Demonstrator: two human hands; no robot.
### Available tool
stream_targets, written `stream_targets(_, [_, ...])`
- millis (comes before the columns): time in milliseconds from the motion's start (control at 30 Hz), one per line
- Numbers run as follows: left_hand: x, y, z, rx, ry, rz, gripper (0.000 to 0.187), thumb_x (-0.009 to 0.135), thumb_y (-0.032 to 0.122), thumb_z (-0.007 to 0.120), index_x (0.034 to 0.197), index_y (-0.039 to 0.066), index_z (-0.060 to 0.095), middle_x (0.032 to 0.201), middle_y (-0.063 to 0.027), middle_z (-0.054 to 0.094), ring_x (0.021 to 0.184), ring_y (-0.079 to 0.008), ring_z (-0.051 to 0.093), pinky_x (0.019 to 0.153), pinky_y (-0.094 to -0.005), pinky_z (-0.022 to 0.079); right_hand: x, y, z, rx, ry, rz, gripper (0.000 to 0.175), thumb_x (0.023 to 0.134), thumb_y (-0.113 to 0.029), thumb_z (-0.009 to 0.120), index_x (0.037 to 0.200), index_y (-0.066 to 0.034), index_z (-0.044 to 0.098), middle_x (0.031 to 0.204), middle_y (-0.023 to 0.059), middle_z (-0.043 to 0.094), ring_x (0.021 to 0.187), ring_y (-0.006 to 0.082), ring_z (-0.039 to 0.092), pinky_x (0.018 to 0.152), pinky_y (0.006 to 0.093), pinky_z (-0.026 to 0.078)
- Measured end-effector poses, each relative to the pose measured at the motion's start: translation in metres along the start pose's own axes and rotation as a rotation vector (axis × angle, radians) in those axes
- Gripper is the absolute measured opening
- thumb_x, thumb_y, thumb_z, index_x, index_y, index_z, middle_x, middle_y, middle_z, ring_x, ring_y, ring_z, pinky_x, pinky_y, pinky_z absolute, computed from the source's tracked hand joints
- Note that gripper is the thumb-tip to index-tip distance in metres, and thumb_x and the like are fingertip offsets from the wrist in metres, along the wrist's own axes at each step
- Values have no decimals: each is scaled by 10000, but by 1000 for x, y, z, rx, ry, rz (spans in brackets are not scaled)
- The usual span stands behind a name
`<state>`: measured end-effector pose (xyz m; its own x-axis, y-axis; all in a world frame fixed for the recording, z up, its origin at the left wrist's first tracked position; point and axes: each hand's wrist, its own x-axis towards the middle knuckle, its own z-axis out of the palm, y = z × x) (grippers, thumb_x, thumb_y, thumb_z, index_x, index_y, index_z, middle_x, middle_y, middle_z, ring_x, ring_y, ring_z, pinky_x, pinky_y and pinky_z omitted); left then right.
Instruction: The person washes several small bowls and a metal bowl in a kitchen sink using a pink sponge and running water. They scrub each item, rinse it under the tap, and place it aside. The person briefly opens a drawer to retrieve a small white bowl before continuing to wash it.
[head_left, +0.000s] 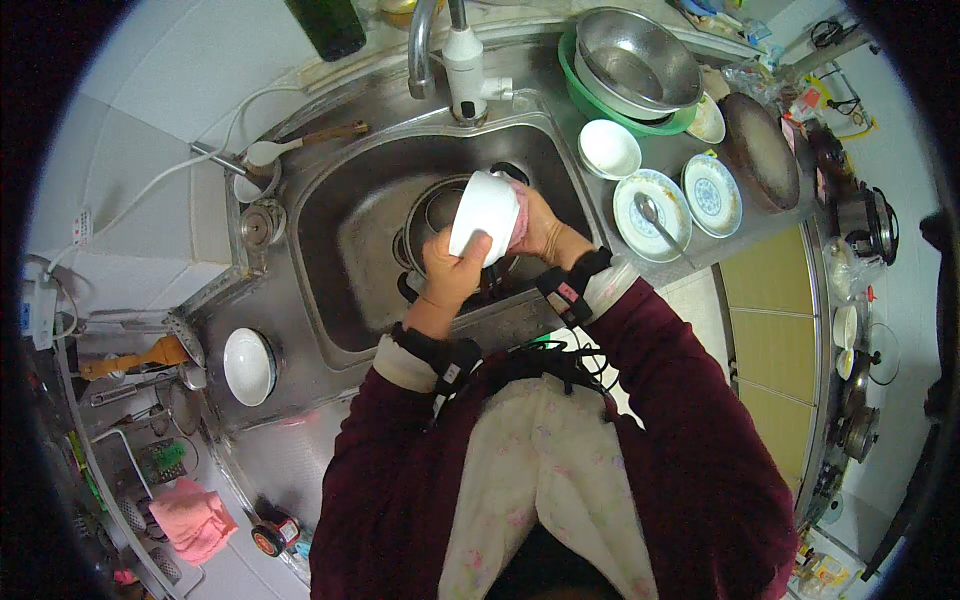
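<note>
Over the stainless steel sink (352, 225), a white bowl (484, 214) is held tilted on its side between both hands. My left hand (454, 274) grips its near left rim, the thumb lying on the white surface. On the bowl's right side, my right hand (544, 225) presses a pink cloth (520, 217) against it; the fingertips are partly hidden. Below the bowl, a metal pot (416, 206) with dark handles sits in the sink, largely covered by the hands. The faucet (463, 67) stands behind the bowl.
Right of the sink are a white bowl (610, 148), two patterned plates (634, 232) (711, 196), one with a spoon (660, 221), stacked basins (637, 60) and a dark round pan (761, 150). Another bowl (250, 366) sits on the left counter. A pink towel (193, 520) hangs lower left.
</note>
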<state>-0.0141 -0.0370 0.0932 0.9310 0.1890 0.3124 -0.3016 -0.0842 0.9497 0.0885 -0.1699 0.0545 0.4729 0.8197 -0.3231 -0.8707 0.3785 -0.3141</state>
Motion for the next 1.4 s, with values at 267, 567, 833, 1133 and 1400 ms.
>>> stream_targets(267, [12,-17,-16,-285,-256,-448,329,733,103,690,1029,1,589,915,-36,623,822,-124,575,737,-273,456,4,-21,21,-761,350,-491,322,841,-325,524,1037,-74,565,943,22,617,809,156,599,722,317,474])
stream_targets(567, [17,-29,-10,-268,-179,-391,353,689,71,697,1021,33,583,953,-29,609,857,-109,558,743,-273,454,-15,2,76,-2026,45,-1227,214,668,-257,658,862,-172,632,857,48,634,739,251,604,639,342,481])
stream_targets(833, [6,4,-4,-147,-265,-144,293,698,80,699,972,23,612,854,-19,636,770,-95,571,707,-256,451,-8,-14,27,-8,163,4,317,856,-290,489,1050,-54,575,1031,94,619,903,225,601,827,381,467])
stream_targets(1133, [14,-1,-7,-437,-225,-461,407,703,38,674,1091,7,554,1002,-45,604,921,-152,563,810,-298,446,-13,-26,8,-408,271,-286,337,838,-311,550,1052,-50,572,1010,74,614,926,186,583,837,317,466])
stream_targets(1400, [19,-32,-2,-459,-303,-397,418,664,-36,676,1063,10,561,1012,-51,593,910,-145,570,793,-293,455,-15,-12,67,-1723,58,-945,304,715,-333,640,964,-161,611,819,36,639,754,205,613,628,323,473])
